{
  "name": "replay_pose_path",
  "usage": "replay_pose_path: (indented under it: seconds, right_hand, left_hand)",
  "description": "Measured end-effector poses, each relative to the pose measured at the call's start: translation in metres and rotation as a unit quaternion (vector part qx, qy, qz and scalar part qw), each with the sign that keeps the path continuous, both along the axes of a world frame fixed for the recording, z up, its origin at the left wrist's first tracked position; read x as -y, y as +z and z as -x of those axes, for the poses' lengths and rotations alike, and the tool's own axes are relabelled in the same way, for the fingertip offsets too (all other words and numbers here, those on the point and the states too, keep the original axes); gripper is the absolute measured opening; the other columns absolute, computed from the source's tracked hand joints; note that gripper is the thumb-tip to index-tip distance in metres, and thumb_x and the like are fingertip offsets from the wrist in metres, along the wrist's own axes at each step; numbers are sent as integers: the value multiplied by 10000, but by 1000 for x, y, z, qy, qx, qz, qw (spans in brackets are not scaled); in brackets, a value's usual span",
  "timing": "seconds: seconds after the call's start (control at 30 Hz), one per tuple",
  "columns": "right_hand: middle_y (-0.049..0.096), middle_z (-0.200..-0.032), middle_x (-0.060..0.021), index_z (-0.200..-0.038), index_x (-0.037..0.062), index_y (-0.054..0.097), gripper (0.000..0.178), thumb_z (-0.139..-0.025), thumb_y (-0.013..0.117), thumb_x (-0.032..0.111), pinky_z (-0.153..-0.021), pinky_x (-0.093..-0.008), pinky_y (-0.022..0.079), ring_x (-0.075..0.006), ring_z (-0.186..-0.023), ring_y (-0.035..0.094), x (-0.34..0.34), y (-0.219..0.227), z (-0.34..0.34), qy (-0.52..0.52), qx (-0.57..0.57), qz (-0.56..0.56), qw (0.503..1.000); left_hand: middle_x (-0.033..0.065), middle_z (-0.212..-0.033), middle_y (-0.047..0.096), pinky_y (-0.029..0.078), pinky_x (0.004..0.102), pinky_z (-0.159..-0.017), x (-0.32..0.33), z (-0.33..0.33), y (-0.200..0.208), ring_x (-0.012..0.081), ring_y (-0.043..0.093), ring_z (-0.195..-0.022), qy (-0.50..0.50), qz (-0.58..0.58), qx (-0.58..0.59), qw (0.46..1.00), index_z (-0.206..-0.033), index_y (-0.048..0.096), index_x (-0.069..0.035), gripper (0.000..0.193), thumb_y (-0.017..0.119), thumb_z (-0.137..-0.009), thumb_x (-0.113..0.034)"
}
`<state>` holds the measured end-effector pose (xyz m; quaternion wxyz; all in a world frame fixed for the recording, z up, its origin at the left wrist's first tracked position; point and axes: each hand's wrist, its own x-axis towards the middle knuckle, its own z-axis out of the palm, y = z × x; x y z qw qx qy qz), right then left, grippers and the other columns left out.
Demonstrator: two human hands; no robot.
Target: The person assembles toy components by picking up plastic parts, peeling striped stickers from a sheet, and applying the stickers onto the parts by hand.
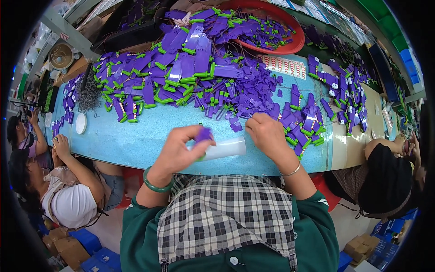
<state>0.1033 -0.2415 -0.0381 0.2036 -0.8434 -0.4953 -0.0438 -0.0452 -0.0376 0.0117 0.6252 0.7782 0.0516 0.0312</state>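
Note:
My left hand (174, 149) is closed round a small purple plastic piece (204, 134); its fingers are slightly smeared by motion. Beneath that hand lies a smooth white tube-like object (229, 149) on the blue tabletop (122, 147). My right hand (269, 136) is at the near edge of a heap of small purple plastic parts (258, 84). Its fingertips are pinched together, and whatever they hold is hidden. One loose purple part (235, 124) lies just left of those fingertips. Long purple pieces with green ends (181, 68) are piled beyond both hands.
A red basin (297, 38) of purple and green parts stands at the far side. To the left are a white round lid or dish (81, 123) and a tangle of grey metal bits (88, 93). A red-and-white sticker sheet (283, 66) lies behind the heap. People sit at both sides.

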Motion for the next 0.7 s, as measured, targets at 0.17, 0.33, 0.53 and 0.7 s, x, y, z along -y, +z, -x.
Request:
replay_pose_path:
  seconds: [0.17,0.33,0.53,0.7]
  right_hand:
    - [524,-786,-36,-820,79,605,111,-711,595,95,-563,-316,486,-195,-785,549,-17,-8,9,30,40,4,999]
    - [538,-800,-50,-910,64,622,218,-698,571,74,-597,-316,492,-204,-793,552,-17,-16,10,11,71,80,994]
    - [593,-741,-57,-950,51,619,197,-760,597,1,-568,-270,473,-197,-667,574,-5,-6,-2,-20,-135,-83,987]
    - [636,-794,-25,-894,27,605,57,-841,586,35,-561,-213,465,-72,-689,554,2,8,3,-59,-653,-220,722]
  left_hand:
    - [105,-851,610,492,300,-733,-9,-1,0,179,601,-783,208,189,187,941,-980,474,-7,99,486,-926,-89]
    - [94,-835,559,502,334,-718,-6,-3,-11,194,593,-777,214,247,217,920,-1047,418,-45,119,435,-960,-124]
    - [96,-835,571,521,323,-671,1,-10,-34,185,606,-736,212,258,163,928,-1054,461,-50,167,421,-976,-192]
    - [72,-824,601,513,289,-669,25,-21,-49,150,603,-721,138,259,44,955,-1036,493,-31,180,451,-964,-190]
